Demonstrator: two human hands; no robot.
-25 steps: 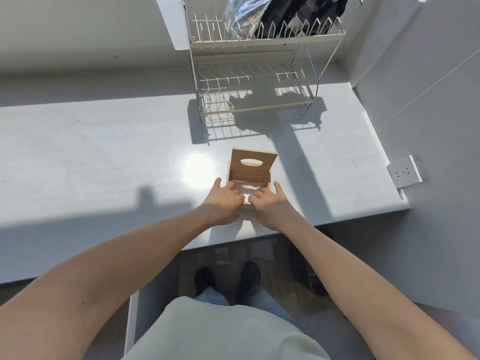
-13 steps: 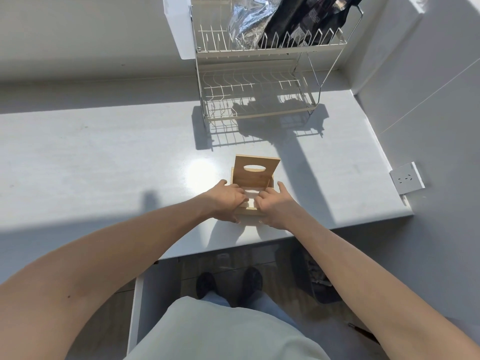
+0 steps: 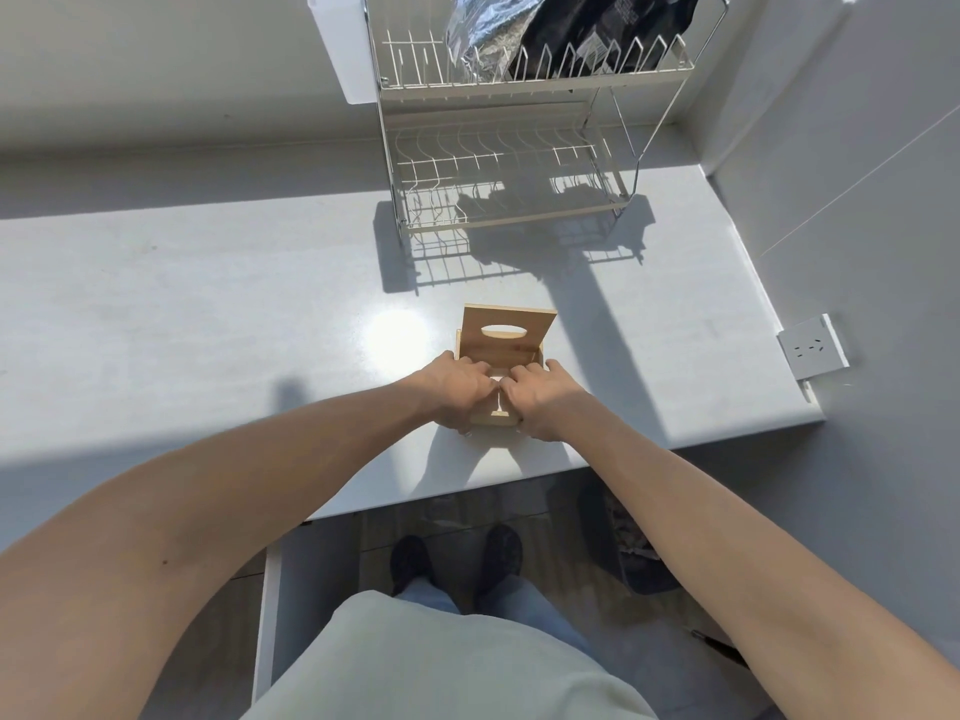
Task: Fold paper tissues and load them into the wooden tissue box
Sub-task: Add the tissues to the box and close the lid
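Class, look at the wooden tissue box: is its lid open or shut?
Open. The light wooden tissue box has its oval-slotted wooden lid standing raised at the far edge.

Hard sunlight puts a glare patch on the counter [image 3: 156, 324] just left of your hands, and the rack [image 3: 511, 163] beyond them casts crisp shadows. Sharp focus; your forearms bulge at the frame edges.

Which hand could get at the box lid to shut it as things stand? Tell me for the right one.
Probably yes. The right hand sits at the wooden tissue box, whose lid stands open just beyond it, with nothing between them. It would have to leave the tissues first.
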